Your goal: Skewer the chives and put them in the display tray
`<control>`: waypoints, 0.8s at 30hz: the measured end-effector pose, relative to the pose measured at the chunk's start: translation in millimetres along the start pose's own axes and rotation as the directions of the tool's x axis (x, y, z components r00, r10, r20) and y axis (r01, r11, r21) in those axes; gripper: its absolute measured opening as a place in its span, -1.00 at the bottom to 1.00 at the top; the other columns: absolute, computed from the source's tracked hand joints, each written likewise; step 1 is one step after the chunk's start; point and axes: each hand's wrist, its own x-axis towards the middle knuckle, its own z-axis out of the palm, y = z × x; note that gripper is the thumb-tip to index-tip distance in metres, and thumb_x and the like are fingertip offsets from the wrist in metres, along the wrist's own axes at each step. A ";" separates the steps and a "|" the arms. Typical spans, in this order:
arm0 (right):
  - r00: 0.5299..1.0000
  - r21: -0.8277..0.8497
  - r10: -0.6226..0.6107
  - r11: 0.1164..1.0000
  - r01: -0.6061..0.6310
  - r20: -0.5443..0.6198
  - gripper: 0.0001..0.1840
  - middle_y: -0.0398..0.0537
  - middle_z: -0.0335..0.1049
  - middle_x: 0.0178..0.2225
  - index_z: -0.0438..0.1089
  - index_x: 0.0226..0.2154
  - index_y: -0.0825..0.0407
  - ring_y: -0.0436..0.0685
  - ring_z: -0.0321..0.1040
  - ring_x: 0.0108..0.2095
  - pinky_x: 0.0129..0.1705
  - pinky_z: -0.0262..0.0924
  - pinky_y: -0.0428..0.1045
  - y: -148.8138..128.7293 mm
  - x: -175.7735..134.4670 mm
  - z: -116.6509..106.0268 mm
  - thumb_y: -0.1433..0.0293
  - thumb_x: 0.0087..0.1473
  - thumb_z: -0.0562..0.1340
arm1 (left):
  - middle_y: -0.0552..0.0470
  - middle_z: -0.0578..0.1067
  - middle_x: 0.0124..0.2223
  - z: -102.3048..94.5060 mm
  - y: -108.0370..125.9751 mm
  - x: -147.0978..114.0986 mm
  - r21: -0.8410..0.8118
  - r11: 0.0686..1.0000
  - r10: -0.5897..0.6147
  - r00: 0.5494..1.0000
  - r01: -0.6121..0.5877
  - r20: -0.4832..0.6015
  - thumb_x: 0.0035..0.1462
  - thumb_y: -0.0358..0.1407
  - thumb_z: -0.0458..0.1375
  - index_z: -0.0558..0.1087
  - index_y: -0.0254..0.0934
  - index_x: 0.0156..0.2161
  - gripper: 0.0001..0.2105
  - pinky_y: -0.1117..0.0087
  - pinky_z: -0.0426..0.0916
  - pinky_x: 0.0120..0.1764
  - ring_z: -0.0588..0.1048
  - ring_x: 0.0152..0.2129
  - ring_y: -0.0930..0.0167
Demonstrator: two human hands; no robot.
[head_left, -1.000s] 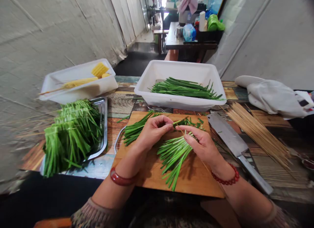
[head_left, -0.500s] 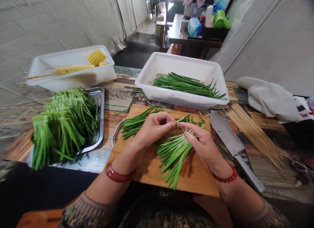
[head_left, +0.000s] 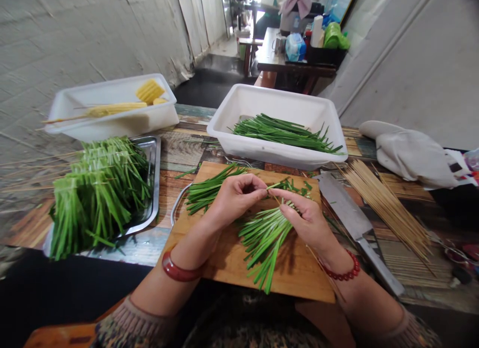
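Over the wooden cutting board (head_left: 232,268), my left hand (head_left: 237,194) is closed in a pinch on the end of a green garlic chive stalk (head_left: 275,185). My right hand (head_left: 309,215) is closed round a thin bamboo skewer (head_left: 277,200), whose tip shows close to that stalk. Threaded chives (head_left: 265,240) fan out from the skewer towards me, pale ends at the right hand's fingers. Part of the skewer is hidden by the right hand. Loose chives (head_left: 209,188) lie on the board left of my left hand, and cut bits (head_left: 299,188) lie behind my right fingers.
A white tub (head_left: 275,151) of chives stands behind the board. To the left are a metal tray (head_left: 154,200) with skewered chives (head_left: 101,188) and a white tub (head_left: 112,131) with corn (head_left: 149,91). A cleaver (head_left: 348,208) and bamboo skewers (head_left: 385,213) lie on the right.
The hands stay almost in place, fingertips still close together at the stalk. More of the skewer shows beside the right fingers. The whole view has shifted slightly.
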 end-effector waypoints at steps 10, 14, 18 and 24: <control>1.000 -0.001 -0.010 1.000 0.010 -0.003 -0.60 -0.08 0.52 0.05 0.49 0.04 -0.05 0.19 0.43 0.09 0.15 0.30 0.10 1.0 -0.2 0.5 0.41 0.19 0.14 | 0.06 0.46 -0.49 -0.3 1.0 0.5 0.057 0.997 0.046 0.999 -0.046 0.002 0.00 -0.28 0.30 0.51 -0.36 -0.46 -0.85 0.50 0.19 -0.47 0.33 -0.54 0.51; 1.000 -0.019 -0.018 1.000 0.018 -0.011 -0.61 -0.07 0.54 0.02 0.50 0.02 -0.04 0.18 0.46 0.05 0.11 0.33 0.08 0.0 -0.7 0.8 0.41 0.18 0.14 | 0.06 0.44 -0.50 -0.2 2.3 -0.4 0.012 1.000 0.022 1.000 -0.022 0.010 0.00 -0.25 0.30 0.50 -0.36 -0.45 -0.82 0.50 0.19 -0.48 0.32 -0.55 0.52; 0.999 -0.048 -0.035 0.998 0.033 -0.032 -0.65 -0.07 0.57 -0.03 0.51 -0.02 -0.05 0.18 0.50 -0.01 0.07 0.35 0.08 0.6 -1.2 1.9 0.39 0.17 0.15 | 0.07 0.42 -0.51 -1.0 4.4 -1.9 -0.003 1.000 -0.007 0.999 0.007 0.033 -0.01 -0.23 0.30 0.49 -0.36 -0.45 -0.80 0.50 0.16 -0.50 0.29 -0.57 0.53; 0.993 -0.073 -0.018 0.997 0.009 -0.118 -0.68 -0.02 0.57 -0.08 0.48 -0.05 -0.01 0.17 0.50 -0.07 0.03 0.36 0.07 2.2 -0.6 6.9 0.39 0.14 0.17 | 0.06 0.45 -0.50 -1.2 0.1 -2.7 0.001 1.000 -0.010 0.995 0.010 0.095 -0.02 -0.20 0.32 0.49 -0.36 -0.47 -0.77 0.50 0.19 -0.48 0.32 -0.56 0.52</control>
